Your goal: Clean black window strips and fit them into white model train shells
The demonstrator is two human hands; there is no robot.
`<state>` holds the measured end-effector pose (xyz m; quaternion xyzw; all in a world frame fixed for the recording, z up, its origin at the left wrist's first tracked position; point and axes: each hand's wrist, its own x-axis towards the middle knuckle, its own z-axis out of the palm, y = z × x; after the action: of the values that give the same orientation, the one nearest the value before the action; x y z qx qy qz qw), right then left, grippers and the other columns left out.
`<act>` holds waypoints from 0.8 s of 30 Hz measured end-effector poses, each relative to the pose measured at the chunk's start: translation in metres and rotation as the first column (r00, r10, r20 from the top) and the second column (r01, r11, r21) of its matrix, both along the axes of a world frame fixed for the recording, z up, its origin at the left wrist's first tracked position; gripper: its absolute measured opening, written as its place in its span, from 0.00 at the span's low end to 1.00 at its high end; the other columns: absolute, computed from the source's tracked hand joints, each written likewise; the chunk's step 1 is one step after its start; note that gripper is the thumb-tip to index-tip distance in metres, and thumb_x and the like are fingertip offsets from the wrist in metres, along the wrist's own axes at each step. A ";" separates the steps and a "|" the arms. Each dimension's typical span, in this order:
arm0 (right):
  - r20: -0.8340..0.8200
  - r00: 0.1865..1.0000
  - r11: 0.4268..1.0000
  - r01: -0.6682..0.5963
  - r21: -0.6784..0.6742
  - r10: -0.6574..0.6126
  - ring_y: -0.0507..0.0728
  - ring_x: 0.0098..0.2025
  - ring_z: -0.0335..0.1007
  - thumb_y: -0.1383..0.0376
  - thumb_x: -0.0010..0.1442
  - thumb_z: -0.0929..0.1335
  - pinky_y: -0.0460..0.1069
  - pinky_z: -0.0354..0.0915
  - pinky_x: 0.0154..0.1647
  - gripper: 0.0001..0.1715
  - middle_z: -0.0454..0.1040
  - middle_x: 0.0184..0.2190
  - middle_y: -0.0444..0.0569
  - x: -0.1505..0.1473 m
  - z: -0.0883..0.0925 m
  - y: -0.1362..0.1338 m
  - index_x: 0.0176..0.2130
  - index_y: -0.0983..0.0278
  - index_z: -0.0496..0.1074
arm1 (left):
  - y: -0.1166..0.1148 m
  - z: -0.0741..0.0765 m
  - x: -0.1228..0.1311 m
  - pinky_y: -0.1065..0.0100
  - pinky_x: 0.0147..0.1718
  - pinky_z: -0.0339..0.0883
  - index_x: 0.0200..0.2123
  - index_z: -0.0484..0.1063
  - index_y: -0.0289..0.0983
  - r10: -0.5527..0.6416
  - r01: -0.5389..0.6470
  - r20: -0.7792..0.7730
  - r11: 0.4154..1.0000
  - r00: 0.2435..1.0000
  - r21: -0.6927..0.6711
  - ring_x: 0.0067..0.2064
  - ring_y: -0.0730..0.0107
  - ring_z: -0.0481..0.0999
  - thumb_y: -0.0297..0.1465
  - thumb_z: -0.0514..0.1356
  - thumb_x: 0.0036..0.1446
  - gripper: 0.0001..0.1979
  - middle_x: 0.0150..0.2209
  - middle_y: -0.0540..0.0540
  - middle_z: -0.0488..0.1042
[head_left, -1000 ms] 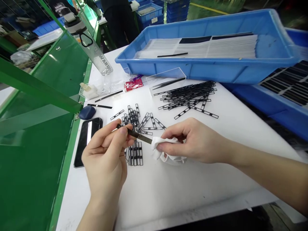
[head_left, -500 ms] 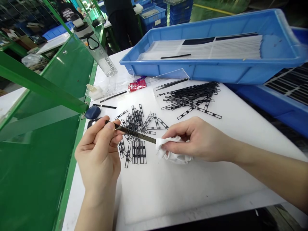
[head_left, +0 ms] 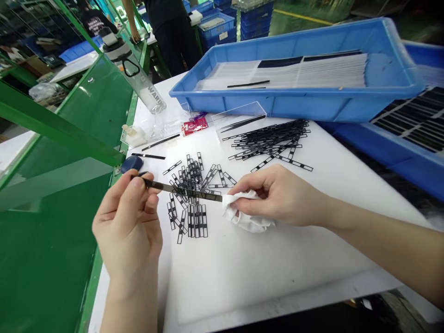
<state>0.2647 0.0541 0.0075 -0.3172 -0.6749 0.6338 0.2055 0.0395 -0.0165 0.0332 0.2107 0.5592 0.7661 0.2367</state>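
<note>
Just one head-mounted cam here, pointing forward and down, pretty close over the left hand (head_left: 126, 226) and right hand (head_left: 280, 196). The white desk (head_left: 215, 286) fills most of the frame, with a blue tray (head_left: 294, 108) beyond.

Two hands are in view: the left hand (head_left: 126, 226) with one black strip (head_left: 183, 190), the right hand (head_left: 280, 196) with one white cloth (head_left: 243, 215). There are two piles of strips, one near pile (head_left: 192, 178) and one far pile (head_left: 270, 141). Beyond them are one blue tray (head_left: 294, 108), one pair of tweezers (head_left: 243, 123) and one water bottle (head_left: 137, 78).

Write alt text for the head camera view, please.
Two hands work over a white table: the left hand pinches a long black strip, its far end reaching a white cloth held in the right hand. Loose black strips lie scattered beyond, near a blue plastic tray.
</note>
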 end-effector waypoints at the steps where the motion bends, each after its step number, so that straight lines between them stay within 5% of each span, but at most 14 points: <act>1: 0.013 1.000 1.000 0.011 0.017 -0.011 0.49 0.21 0.65 0.60 0.59 0.75 0.44 0.59 0.20 0.10 0.77 0.23 0.44 0.000 0.000 0.001 0.39 0.63 0.85 | 0.000 0.002 -0.003 0.86 0.25 0.74 0.35 0.84 0.33 0.020 -0.020 0.007 1.000 1.000 0.002 0.28 0.81 0.78 0.20 0.72 0.49 0.08 0.31 0.47 0.82; 6: 0.053 0.996 0.996 0.068 0.053 -0.070 0.47 0.19 0.56 0.61 0.59 0.74 0.44 0.50 0.19 0.10 0.68 0.18 0.41 0.000 -0.002 0.006 0.37 0.65 0.84 | -0.001 0.006 -0.015 0.88 0.26 0.73 0.36 0.84 0.34 0.109 -0.109 0.013 0.994 0.994 0.021 0.28 0.83 0.78 0.20 0.70 0.53 0.07 0.33 0.48 0.82; 16: -0.071 0.993 0.989 0.085 -0.118 -0.094 0.49 0.24 0.62 0.59 0.57 0.76 0.45 0.55 0.24 0.12 0.75 0.26 0.44 0.003 -0.004 0.022 0.37 0.67 0.81 | 0.001 -0.004 -0.016 0.84 0.29 0.77 0.36 0.84 0.35 0.074 -0.076 -0.053 0.996 0.996 -0.047 0.30 0.77 0.82 0.26 0.76 0.47 0.11 0.33 0.45 0.84; 20: -0.155 0.983 0.981 0.066 -0.181 -0.095 0.48 0.22 0.57 0.57 0.55 0.77 0.45 0.51 0.21 0.17 0.68 0.21 0.40 0.002 -0.006 0.029 0.36 0.68 0.81 | 0.012 0.018 -0.012 0.83 0.29 0.78 0.37 0.85 0.33 0.068 -0.084 -0.185 0.993 0.980 -0.079 0.27 0.74 0.82 0.25 0.77 0.45 0.13 0.30 0.45 0.84; 24: -0.220 0.967 0.958 0.067 -0.278 -0.131 0.48 0.22 0.58 0.55 0.53 0.79 0.44 0.52 0.21 0.20 0.68 0.23 0.39 -0.002 -0.007 0.036 0.37 0.68 0.79 | 0.052 0.053 0.009 0.82 0.31 0.80 0.36 0.86 0.35 -0.035 -0.011 -0.387 0.993 0.921 -0.115 0.27 0.73 0.81 0.24 0.77 0.46 0.12 0.29 0.46 0.84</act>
<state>0.2629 0.0905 0.0002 -0.2979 -0.5367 0.7414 0.2713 0.0487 0.0359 0.0859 0.3478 0.6369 0.6741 0.1377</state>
